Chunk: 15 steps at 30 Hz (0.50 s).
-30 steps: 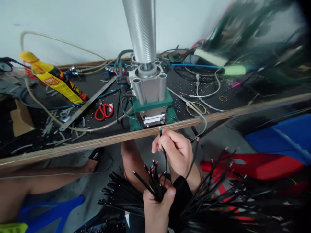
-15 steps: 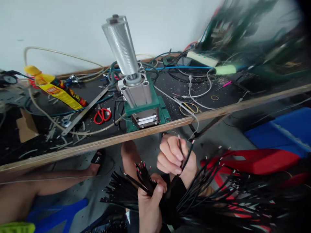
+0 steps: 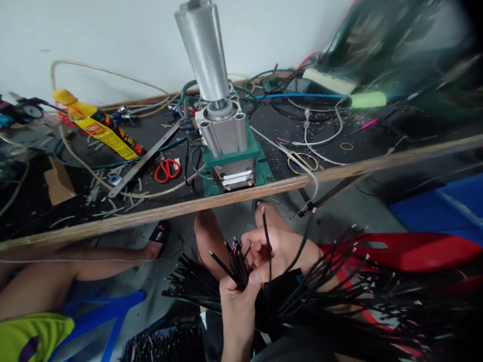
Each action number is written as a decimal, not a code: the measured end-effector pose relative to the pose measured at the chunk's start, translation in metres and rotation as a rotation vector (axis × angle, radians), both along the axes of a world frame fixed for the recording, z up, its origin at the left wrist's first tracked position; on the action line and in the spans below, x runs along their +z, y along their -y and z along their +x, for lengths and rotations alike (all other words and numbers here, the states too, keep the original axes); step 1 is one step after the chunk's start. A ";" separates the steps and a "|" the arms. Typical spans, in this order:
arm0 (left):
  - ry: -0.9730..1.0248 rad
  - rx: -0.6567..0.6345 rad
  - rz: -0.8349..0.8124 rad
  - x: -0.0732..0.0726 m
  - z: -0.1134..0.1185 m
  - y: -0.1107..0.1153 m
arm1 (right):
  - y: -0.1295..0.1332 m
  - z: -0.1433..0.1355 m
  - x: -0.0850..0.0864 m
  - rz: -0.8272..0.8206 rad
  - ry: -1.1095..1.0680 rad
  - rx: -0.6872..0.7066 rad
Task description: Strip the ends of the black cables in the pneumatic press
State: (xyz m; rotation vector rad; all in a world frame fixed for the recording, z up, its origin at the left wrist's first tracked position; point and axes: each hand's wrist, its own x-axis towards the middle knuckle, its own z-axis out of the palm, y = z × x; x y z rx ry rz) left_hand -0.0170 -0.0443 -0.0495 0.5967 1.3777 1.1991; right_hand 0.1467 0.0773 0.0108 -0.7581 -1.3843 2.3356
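In the head view, my left hand [image 3: 239, 304] is wrapped round a bunch of thin black cables [image 3: 237, 266]. Their stripped ends, some showing red and white wires, stick up past the thumb. My right hand [image 3: 283, 246] is close beside it, fingers curled at the cable tips. A single black cable [image 3: 266, 234] stands upright from the right hand's grip; the fingers partly hide where it is held. Many more black cables [image 3: 188, 286] fan out across my lap to the left, and another mass of them [image 3: 332, 274] spreads to the right.
Ahead, a table [image 3: 166, 211] with a wooden edge carries a metal cylinder press [image 3: 222, 130] on a green base. Red scissors [image 3: 167, 171], a steel ruler [image 3: 145, 158], a yellow bottle [image 3: 101, 128] and gold-handled scissors [image 3: 303, 163] lie around it. A co-worker's leg [image 3: 105, 259] is at left.
My right hand has moved down and left, from above the bunch to beside my left hand at the cable tips. My left hand still grips the bunch. The view has shifted slightly.
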 end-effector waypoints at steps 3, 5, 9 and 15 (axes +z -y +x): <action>-0.004 -0.071 0.043 0.007 0.001 -0.003 | -0.001 0.002 -0.002 0.033 0.037 0.020; -0.010 -0.122 0.075 0.012 0.000 -0.006 | -0.003 0.003 -0.007 0.054 0.045 0.034; -0.032 -0.117 0.087 0.020 -0.001 -0.009 | -0.008 0.006 -0.019 0.107 0.043 0.080; 0.024 -0.058 0.035 0.029 0.004 -0.013 | -0.008 0.009 -0.029 0.288 0.008 0.162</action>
